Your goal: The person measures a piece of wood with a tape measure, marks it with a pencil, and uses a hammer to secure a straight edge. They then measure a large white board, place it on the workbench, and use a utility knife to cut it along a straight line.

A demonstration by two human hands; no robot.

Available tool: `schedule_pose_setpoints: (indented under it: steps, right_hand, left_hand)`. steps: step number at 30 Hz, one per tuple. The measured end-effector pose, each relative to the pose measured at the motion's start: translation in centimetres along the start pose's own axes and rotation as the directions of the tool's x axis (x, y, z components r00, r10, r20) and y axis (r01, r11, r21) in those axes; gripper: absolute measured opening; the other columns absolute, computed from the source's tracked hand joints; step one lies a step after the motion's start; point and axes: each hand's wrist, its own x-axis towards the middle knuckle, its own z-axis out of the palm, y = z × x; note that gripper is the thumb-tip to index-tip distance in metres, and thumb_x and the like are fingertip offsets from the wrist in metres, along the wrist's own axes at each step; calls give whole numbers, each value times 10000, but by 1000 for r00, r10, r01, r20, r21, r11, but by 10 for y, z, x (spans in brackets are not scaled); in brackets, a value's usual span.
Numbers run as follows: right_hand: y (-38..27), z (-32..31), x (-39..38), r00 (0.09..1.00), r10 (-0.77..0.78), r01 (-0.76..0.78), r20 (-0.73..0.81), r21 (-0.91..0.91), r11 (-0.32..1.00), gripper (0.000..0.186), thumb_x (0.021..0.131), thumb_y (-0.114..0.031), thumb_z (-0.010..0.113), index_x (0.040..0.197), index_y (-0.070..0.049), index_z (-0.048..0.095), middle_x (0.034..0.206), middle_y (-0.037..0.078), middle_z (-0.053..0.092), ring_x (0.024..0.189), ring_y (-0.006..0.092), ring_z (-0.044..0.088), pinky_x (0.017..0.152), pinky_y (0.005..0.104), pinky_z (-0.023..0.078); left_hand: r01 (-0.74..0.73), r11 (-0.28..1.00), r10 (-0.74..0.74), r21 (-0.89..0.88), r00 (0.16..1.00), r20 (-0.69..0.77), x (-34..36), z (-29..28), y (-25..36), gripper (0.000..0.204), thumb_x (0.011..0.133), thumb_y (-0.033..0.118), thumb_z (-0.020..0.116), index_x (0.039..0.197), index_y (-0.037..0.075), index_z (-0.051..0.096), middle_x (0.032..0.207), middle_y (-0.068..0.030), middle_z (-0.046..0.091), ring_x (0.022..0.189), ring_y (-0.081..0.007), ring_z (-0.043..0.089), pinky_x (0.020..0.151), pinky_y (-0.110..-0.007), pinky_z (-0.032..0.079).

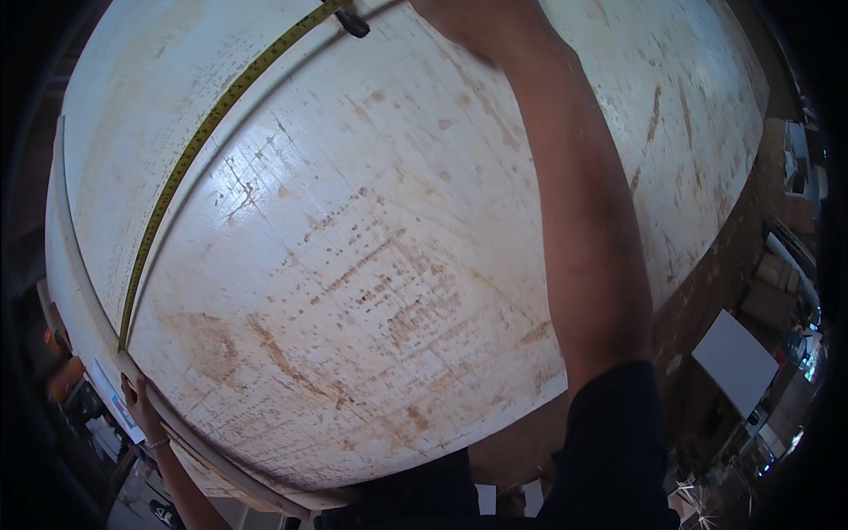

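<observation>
A large scuffed white board (pixel 424 247) with brown stains fills most of the view. A yellow tape measure (pixel 194 141) runs diagonally across it from lower left to top centre, beside a long thin strip or ridge. A small dark object (pixel 355 22) lies by the tape at the top. My left hand (pixel 139 397) grips a pale strip (pixel 84 265) along the board's left edge, just below the tape's lower end. My right arm crosses the board; my right hand (pixel 464 22) is at the top, its fingers cut off by the frame.
A white panel (pixel 733 362) sits lower right beyond the board, among cardboard (pixel 764 291) and assorted clutter on a brown floor (pixel 521 433). Small orange objects (pixel 62 371) and other items crowd the left side. My dark-clothed body shows below the board's near edge.
</observation>
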Motion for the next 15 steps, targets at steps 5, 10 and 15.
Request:
schedule_pose_setpoints:
  steps: [5,10,15]
  right_hand:
    - [-6,-12,0,999,36,-37,29,35,999,170,939,-170,615,976,-114,772,1055,84,706,1100,290,603,950,474,464]
    - [-10,-13,-3,1000,-13,13,-12,21,1000,158,941,-165,630,981,-108,772,1056,85,708,1097,284,606,950,462,466]
    - [-7,-9,0,1000,0,0,15,10,1000,160,946,-164,637,987,-88,771,1055,87,712,1095,277,610,950,447,471]
  left_hand:
    - [-5,1000,5,-4,1000,29,-1,4,15,793,943,432,708,1554,29,403,1603,-216,381,1482,-311,347,1207,-406,259]
    - [16,1000,-15,-26,1000,21,-1,0,6,794,945,412,715,1556,18,395,1591,-208,404,1457,-298,385,1192,-390,284]
    - [25,999,-23,-48,999,45,0,-1,8,781,956,393,709,1552,1,391,1586,-197,417,1440,-285,414,1183,-369,301]
